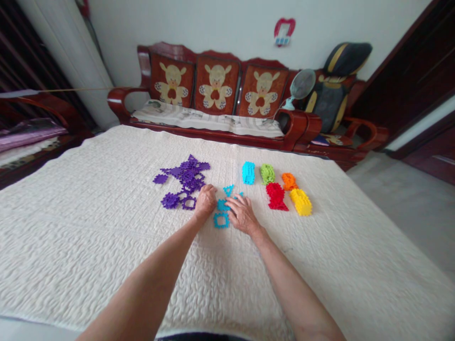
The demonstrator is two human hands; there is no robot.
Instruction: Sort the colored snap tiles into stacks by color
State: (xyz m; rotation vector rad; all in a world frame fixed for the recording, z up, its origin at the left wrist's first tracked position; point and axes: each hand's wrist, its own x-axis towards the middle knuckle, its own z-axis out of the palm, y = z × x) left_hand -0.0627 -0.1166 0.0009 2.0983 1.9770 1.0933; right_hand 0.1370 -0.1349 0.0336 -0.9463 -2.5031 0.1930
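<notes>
My left hand (205, 201) is curled into a loose fist on the cream quilt (88, 227), touching the near edge of a heap of purple interlocking plastic pieces (185, 180). My right hand (241, 213) lies with its fingers bent over a few loose blue pieces (222, 214): a square frame, a triangle and one between the hands. Whether either hand grips a piece is hidden by the fingers.
Stacks of sorted pieces stand to the right: blue (248, 172), green (267, 173), orange (289, 181), red (276, 196), yellow (301, 201). A wooden bench with bear cushions (216, 87) lies beyond the quilt, with a small fan (301, 85) and a bag beside it.
</notes>
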